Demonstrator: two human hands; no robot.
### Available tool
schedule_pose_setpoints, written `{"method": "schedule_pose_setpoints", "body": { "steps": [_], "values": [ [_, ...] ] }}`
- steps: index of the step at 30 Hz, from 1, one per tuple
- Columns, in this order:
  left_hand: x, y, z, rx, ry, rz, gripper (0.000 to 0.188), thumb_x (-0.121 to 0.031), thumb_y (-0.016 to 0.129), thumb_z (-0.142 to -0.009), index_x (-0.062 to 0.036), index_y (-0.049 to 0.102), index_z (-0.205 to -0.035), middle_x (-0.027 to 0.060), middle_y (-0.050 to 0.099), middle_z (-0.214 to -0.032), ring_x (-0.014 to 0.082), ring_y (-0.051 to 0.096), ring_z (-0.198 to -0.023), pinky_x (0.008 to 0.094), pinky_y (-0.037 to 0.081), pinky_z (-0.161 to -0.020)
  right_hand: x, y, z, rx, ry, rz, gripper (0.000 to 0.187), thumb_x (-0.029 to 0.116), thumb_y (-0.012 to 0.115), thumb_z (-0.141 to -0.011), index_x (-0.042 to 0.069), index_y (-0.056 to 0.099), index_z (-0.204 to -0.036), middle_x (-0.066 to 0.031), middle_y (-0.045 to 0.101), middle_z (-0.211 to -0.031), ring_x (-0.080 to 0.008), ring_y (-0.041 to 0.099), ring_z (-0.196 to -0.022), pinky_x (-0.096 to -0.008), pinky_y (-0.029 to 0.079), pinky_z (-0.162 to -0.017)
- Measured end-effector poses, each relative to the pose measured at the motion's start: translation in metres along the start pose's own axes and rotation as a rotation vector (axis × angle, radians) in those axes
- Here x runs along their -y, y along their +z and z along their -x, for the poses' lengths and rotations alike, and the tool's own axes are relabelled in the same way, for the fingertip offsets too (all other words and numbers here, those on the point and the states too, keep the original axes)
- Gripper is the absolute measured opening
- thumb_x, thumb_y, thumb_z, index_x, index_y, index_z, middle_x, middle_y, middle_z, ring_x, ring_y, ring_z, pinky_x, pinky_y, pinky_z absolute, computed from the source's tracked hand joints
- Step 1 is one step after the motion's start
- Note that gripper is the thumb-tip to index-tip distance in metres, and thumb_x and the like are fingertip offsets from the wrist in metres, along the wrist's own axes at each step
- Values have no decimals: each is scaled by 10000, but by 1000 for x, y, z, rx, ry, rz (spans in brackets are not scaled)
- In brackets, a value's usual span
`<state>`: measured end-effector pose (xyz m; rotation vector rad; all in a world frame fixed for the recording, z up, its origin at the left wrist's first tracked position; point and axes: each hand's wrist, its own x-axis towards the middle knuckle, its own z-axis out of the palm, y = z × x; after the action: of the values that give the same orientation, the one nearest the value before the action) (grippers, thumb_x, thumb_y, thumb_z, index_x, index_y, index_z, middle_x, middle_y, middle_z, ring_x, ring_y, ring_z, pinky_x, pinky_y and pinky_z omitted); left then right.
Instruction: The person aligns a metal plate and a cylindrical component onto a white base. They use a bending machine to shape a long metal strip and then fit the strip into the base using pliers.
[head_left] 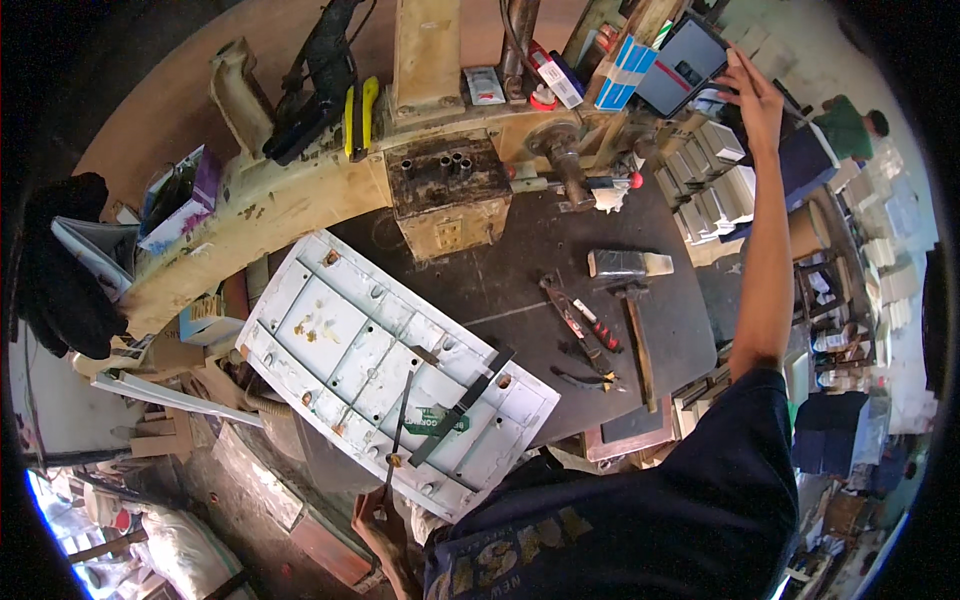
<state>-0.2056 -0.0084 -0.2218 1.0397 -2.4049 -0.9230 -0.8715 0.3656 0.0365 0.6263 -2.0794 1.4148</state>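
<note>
We start right under our chin with the dark shirt (640,520), and just beyond its left side is our left hand (375,520), fingers bent at the lower end of a thin dark rod (402,410); whether they grip it or merely rest there, we cannot tell. That rod runs away from us, nearly straight up the view and leaning slightly right, over the ribbed white panel (380,385). And what a slant on this panel! It lies left of centre, partly over the dark surface (520,280), its long axis running from far left down to near right, one short end facing up and left, the other down and right towards our shirt. A flat dark bar (465,405) crosses it near that right end, pointing from far right to near left, beside a green label (437,421). Out to the right we spot a hammer (641,345), its wooden handle aimed back at us, with red-handled pliers (580,318) left of it. Further up sits a wrapped block (630,263) lying crosswise, and left of that a grimy metal block (448,205) with short tubes on top. Beyond it, a yellow-handled tool (360,118) stands almost upright in the view. Far right, our right hand (750,90) is stretched high, fingers parted and grasping nothing we can make out, right at the edge of a dark-screened tablet (685,65).
</note>
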Motion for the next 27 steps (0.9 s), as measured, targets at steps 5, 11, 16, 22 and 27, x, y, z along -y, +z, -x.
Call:
{"method": "schedule_pose_setpoints", "body": {
  "steps": [5,11,16,22,27],
  "values": [
    [-5,4,1,-11,-46,-22,84,39,711,-831,3,740,-901,132,634,-758,265,625,-666,365,492,-624,8,5,29,-136,-20,84,572,245,670,-1008,-17,485,-1482,-138,712,-1130,-178,700,-1009,-295,605,-819],
    [-10,10,0,-95,-12,126,154,77,710,-815,-9,757,-934,127,640,-769,264,618,-676,361,491,-635,-11,-16,116,-369,-38,186,187,25,602,-973,-59,755,-1040,-109,752,-1023,-172,713,-914,-306,605,-791],
    [49,9,-13,-159,93,-16,122,96,692,-831,32,739,-923,127,641,-769,255,619,-682,350,511,-683,-10,53,170,-293,134,4,201,143,678,-958,-36,767,-946,-50,729,-834,-116,656,-746,-260,532,-674],
    [6,16,-78,-4,41,37,162,-16,716,-870,-19,770,-1023,163,702,-922,313,692,-827,369,531,-728,82,138,305,347,-147,66,138,135,771,-885,23,719,-825,-54,706,-791,-137,645,-729,-293,498,-710],
    [29,31,-112,-13,133,13,260,58,746,-815,-65,802,-1037,123,766,-965,250,716,-870,350,571,-777,147,262,380,893,-316,-46,301,121,810,-822,60,736,-1107,-68,717,-1082,-246,646,-1098,-370,527,-923]
  ]
}}
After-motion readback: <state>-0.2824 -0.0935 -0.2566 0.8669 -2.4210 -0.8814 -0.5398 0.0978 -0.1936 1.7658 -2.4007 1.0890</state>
